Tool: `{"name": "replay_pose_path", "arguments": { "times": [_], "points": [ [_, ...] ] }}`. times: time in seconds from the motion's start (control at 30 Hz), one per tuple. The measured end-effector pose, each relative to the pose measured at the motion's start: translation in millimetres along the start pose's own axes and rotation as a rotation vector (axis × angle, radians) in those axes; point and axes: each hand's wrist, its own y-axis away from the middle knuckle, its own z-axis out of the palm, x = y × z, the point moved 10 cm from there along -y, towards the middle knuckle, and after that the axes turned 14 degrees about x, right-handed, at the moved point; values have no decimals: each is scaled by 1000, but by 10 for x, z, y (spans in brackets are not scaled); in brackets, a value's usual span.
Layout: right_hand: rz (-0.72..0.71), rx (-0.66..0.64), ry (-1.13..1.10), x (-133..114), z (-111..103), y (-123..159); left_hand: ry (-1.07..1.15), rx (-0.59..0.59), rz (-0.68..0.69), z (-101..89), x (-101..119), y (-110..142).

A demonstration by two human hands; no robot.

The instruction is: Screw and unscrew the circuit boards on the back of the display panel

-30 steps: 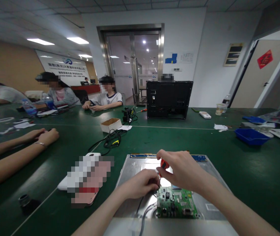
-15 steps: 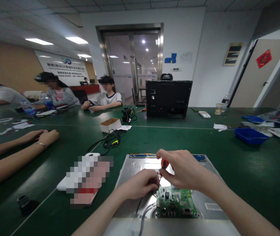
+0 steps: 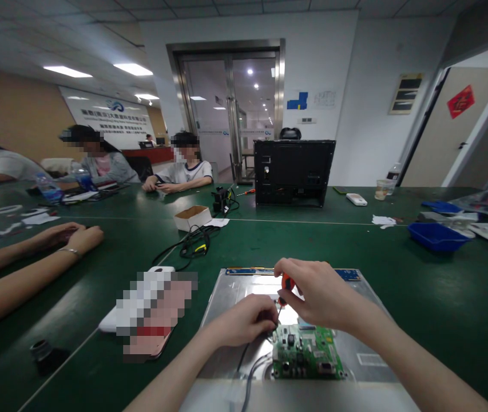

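An open box (image 3: 201,221) stands well beyond and left of the green circuit board (image 3: 306,355), which lies on a metal panel (image 3: 230,286). Grey wires (image 3: 249,384) lie just left of the board. By its far left corner the left hand (image 3: 250,320) curls; whether that grip holds anything I cannot tell. Just beyond the board, a tilted screwdriver (image 3: 287,281) sits in the closed grip of the right hand (image 3: 316,292). A blue tray (image 3: 436,240) rests well right of the board

On the white wall sign (image 3: 108,129), under a blue swirly logo (image 3: 115,105), the big top line seemed to end in 科技有限公司, but the smaller lines below were too blurry to read. The red diamond (image 3: 461,102) on the door (image 3: 445,149) had one Chinese character. The glass doors (image 3: 209,117) had tiny writing, too small to read.
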Motion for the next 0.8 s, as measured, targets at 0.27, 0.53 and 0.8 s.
{"name": "replay_pose_path", "arguments": {
  "times": [0.27, 0.53, 0.8],
  "points": [
    [-2, -14, 75, 1, 62, -9, 35, -22, 1, 28, -1, 5],
    [-27, -1, -23, -50, 10, 37, 14, -4, -14, 21, -98, -2],
    [-20, 0, 76, -24, 56, 6, 17, 16, -20, -19, -48, 2]
  ]
}}
